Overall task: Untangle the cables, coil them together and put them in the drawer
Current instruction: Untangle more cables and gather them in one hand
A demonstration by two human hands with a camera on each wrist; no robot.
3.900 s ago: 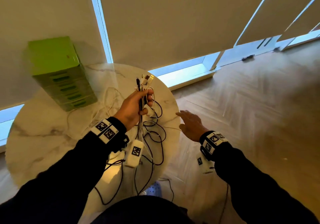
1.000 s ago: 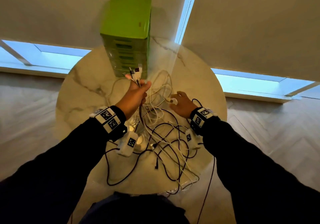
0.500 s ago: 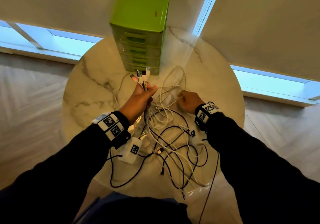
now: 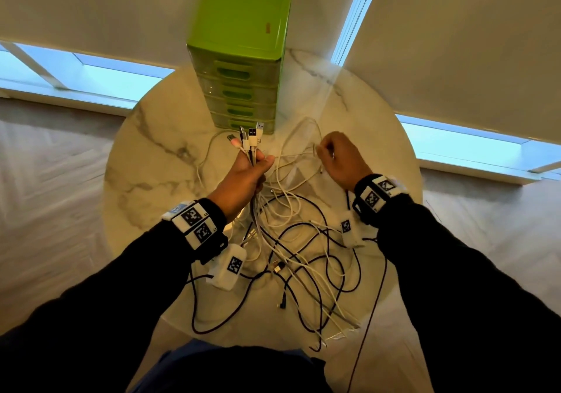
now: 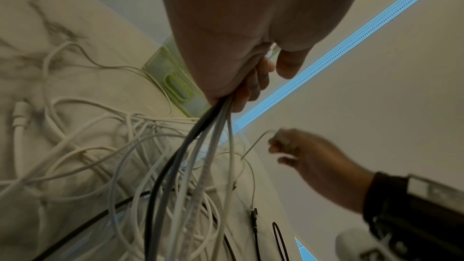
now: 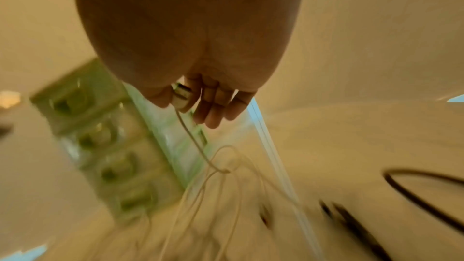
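My left hand point(image 4: 250, 169) grips a bundle of cable ends point(image 4: 250, 137), black and white, with the plugs sticking up above the fist; in the left wrist view the left hand point(image 5: 247, 78) has the bundle of cables point(image 5: 200, 146) hanging down from it. My right hand point(image 4: 335, 157) pinches the plug of a thin white cable point(image 4: 299, 137) lifted off the table; in the right wrist view the right hand point(image 6: 195, 102) holds the white plug point(image 6: 179, 96). A tangle of black and white cables point(image 4: 297, 256) lies on the round marble table point(image 4: 158, 162). The green drawer unit point(image 4: 243, 55) stands behind, its drawers closed.
Roller blinds and a low window strip run behind the table. Wooden floor surrounds it on both sides. Some cable loops point(image 4: 334, 319) hang over the table's near edge, and a clear plastic bag point(image 4: 299, 177) lies under the cables by my right hand.
My right hand came in from the side onto the tangle, took a thin white cable's plug and lifted it. The left hand has kept the bundle raised in front of the drawers.
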